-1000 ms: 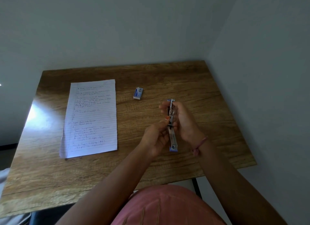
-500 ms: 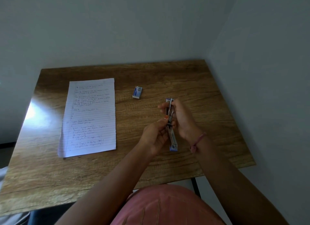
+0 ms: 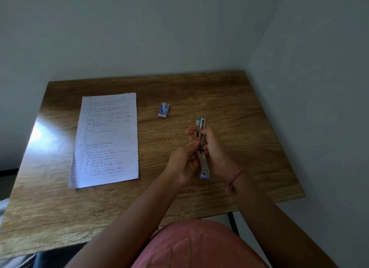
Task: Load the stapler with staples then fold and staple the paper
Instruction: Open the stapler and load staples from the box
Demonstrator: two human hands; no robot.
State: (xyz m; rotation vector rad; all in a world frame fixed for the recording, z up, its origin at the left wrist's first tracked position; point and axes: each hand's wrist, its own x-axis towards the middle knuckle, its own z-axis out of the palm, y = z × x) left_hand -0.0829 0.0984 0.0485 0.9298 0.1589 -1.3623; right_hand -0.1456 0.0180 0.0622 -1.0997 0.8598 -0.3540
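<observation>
A small metal stapler [image 3: 204,164] with blue ends is swung fully open into a long strip, held above the right half of the table. My right hand [image 3: 214,150] grips its middle from the right side. My left hand [image 3: 184,159] is curled at its left side, fingertips pinching at the stapler's rail near the hinge; what they pinch is too small to see. A small blue and white staple box [image 3: 164,110] lies on the table beyond my hands. A lined, handwritten paper sheet [image 3: 107,138] lies flat on the left.
The wooden table [image 3: 249,128] stands in a corner, with grey walls behind and to the right. Its near edge is in front of my lap, and a black table leg [image 3: 232,221] shows below at the right.
Both hands stay on the open stapler in nearly the same place. My left fingertips have shifted slightly along the rail. Paper and box have not moved.
</observation>
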